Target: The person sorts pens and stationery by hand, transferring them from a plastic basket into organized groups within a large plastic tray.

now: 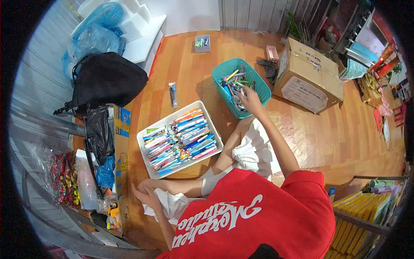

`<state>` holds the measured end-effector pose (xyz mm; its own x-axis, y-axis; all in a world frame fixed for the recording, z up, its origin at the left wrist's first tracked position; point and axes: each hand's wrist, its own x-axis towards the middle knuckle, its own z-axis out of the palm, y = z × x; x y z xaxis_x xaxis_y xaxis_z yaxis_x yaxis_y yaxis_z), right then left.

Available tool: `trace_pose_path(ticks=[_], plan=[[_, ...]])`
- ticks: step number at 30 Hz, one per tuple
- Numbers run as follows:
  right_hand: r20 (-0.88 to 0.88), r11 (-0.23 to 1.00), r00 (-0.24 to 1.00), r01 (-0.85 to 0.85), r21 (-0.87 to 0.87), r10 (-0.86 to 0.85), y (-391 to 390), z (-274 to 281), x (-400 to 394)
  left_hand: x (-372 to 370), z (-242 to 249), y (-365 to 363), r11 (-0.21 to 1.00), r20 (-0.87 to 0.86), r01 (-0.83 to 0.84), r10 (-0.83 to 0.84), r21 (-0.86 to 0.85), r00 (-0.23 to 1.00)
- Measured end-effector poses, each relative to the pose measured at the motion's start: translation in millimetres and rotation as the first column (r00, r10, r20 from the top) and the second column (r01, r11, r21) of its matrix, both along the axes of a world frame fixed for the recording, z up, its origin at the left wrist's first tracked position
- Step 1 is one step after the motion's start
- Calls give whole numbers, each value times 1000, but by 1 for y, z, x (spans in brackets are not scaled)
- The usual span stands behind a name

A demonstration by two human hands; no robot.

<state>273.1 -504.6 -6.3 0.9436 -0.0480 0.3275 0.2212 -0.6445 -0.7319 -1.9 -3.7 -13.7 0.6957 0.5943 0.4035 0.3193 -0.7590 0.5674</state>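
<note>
My right hand (251, 102) reaches over the near right part of a teal basket (266, 96) of loose pens (233, 82). Its fingers are bent together among the pens, and what they pinch is too small to make out. Left of the basket, a white tray (144, 156) holds many pens and markers (181, 140) laid side by side in two columns. My left hand (146, 196) rests by my bent leg, below the tray's near left corner, its fingers apart and holding nothing. A packaged pen (173, 95) lies on the floor between tray and basket.
A small grey basket (202, 44) with a few items stands farther ahead. To the right are a pink basket (272, 53), a dark cloth (269, 70) and a large cardboard box (309, 75). A black bag (108, 80) and a cardboard edge (123, 168) are at left; yellow stacked items (360, 216) at lower right.
</note>
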Motion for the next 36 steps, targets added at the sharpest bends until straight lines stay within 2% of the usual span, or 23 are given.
trace_pose_path(ticks=[1,3,4,5,7,9,11,14,17,20,21,24,25,29,32,35,36], plan=[[87,997,994,69,-39,-65,-5,0,15,1,1,0,1000,-8,-2,2,19,1000],[140,989,988,87,-119,-70,-5,0,41,2,5,-3,1000,-32,-3,3,20,999],[168,984,983,94,-155,-67,-4,-3,57,1,8,-5,1000,-42,-9,10,25,999],[155,965,988,33,-259,8,-1,-5,74,0,9,-4,999,-29,6,-5,35,1000],[112,883,980,-96,-460,165,2,-18,108,-1,8,-5,998,0,21,-21,51,1000],[-173,796,972,-228,-561,157,8,-19,129,-1,12,-9,998,8,39,-40,46,999],[-420,705,906,-332,-626,54,7,-33,154,-2,5,0,996,3,53,-54,66,999],[-573,665,790,-309,-680,-219,8,-2,146,1,15,-11,999,32,34,-34,15,999],[-408,500,861,-222,-837,-302,17,-13,141,3,10,-6,997,-18,-3,4,81,1000],[-337,525,936,-238,-817,-100,3,-37,151,4,4,-1,997,-11,-14,15,70,1000],[-270,612,962,-188,-768,-44,-7,-39,143,3,7,-3,998,-13,-6,7,68,1000],[-410,821,912,-249,-514,20,-36,-42,135,3,13,-10,997,-25,3,-1,72,1000],[-434,795,896,-331,-509,95,-47,-37,131,3,11,-7,996,-30,-3,5,86,1000],[-503,824,844,-414,-387,187,-64,10,104,6,14,-7,995,-39,5,-1,97,999],[-486,801,846,-441,-405,220,-75,15,98,4,8,-4,996,-41,-15,19,87,999],[-410,848,880,-396,-352,241,-93,24,90,4,10,-6,995,-35,8,-5,95,999],[-426,887,872,-375,-270,239,-92,38,81,3,10,-5,996,-31,12,-9,92,999]])
